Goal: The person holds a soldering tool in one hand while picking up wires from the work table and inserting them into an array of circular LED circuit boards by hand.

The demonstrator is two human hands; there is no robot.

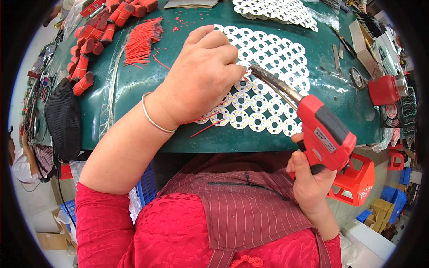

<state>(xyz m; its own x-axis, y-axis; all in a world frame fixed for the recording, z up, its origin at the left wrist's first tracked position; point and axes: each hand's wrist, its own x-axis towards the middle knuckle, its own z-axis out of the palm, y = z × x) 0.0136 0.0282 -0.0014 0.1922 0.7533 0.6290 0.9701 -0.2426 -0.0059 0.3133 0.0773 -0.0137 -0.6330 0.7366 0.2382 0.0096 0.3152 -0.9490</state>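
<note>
My right hand (311,185) grips a red soldering gun (321,125) by its handle, with a finger at the dark trigger. Its metal tip reaches up and left over a panel of round white LED boards (258,121). My left hand (203,76) is closed in a pinch right beside that tip. A bit of red wire shows at its fingertips, and thin red wires (209,127) stick out below the hand onto the near left boards. The palm side of the left hand is hidden, so how many wires it holds does not show.
Loose red wires (142,42) lie left of the panel, with tied red wire bundles (82,67) farther left. More white board panels (279,12) lie at the back. A red solder spool (383,90), a round tin (356,77) and tweezers (344,42) are at right.
</note>
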